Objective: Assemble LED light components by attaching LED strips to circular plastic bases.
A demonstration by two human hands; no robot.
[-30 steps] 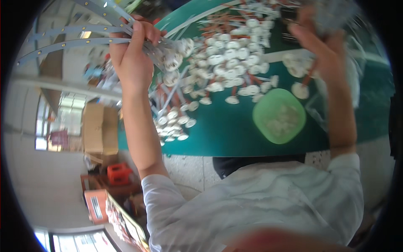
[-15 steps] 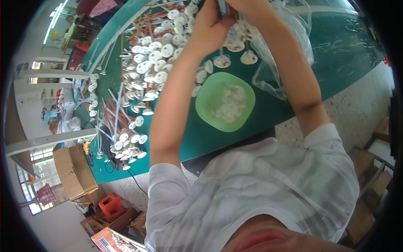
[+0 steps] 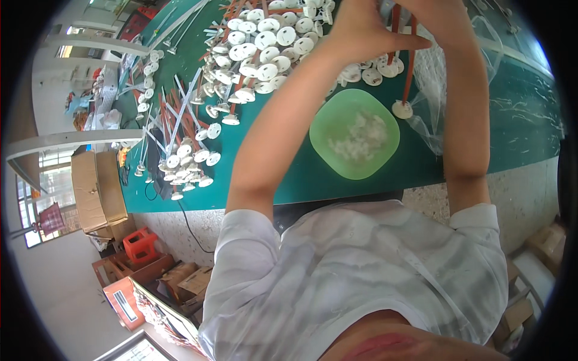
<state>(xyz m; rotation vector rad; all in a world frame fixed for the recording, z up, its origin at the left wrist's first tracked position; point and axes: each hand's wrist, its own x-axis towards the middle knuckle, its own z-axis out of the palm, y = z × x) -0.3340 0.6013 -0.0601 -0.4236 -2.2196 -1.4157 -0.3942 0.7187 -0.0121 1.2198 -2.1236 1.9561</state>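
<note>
My left hand (image 3: pixel 364 33) is at the upper edge, its thumb laid across red-brown strips (image 3: pixel 410 69) that have round white ends. It appears closed round them, its other fingers hidden or out of view. My right hand (image 3: pixel 442 24) is beside it, reaching in from the right; its fingertips are cut off by the upper edge. One strip hangs down to a white disc (image 3: pixel 402 109). Just below the hands are more white discs (image 3: pixel 371 76). Nearer to me stands a light green bowl (image 3: pixel 325 147) with small whitish pieces (image 3: pixel 364 137) in it.
A large heap of white-disc strips (image 3: pixel 265 40) lies to the left on the green table (image 3: pixel 289 186), with a smaller bundle (image 3: pixel 186 159) nearer its left edge. A clear plastic bag (image 3: pixel 430 90) lies by my right forearm. A cardboard box (image 3: pixel 96 192) and red stool (image 3: pixel 140 245) stand left of the table.
Both hands have moved right in the picture, and the bowl and heap have shifted right too. Red-brown strips now show between the hands, one with its disc hanging lower.
</note>
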